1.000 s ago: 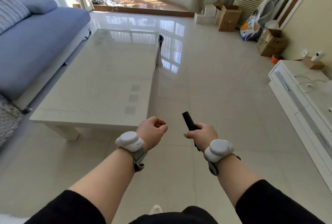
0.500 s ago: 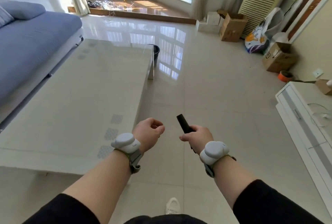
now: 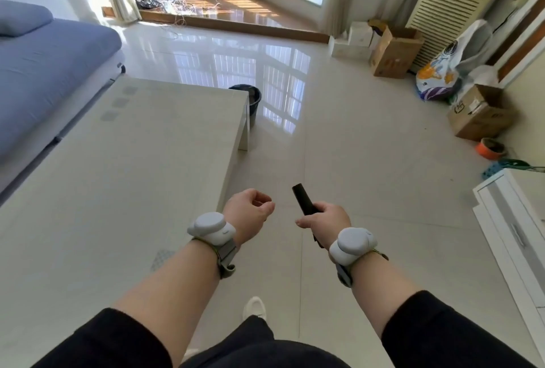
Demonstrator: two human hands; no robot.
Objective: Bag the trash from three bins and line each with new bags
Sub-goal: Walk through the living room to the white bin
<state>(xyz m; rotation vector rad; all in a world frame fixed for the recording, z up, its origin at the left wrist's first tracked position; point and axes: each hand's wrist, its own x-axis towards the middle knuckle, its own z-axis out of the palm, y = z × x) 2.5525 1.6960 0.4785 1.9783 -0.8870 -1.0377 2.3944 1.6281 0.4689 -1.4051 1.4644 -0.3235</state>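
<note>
The right hand [image 3: 326,221] is gripping a black roll of bags [image 3: 303,200], its fingers curled round the lower part so the upper end is sticking up and forward — probably being carried ready for relining a bin. The left hand [image 3: 250,214] is hanging loosely curled in front of the body and holding nothing, likely being kept free for pulling out a full bag. Only one black bin [image 3: 253,100] is showing, standing on the floor just beyond the far corner of the white coffee table [image 3: 118,179], well apart from both hands; the other two are out of sight. One roll, one visible bin, two hands — the bagging is looking not yet begun here
</note>
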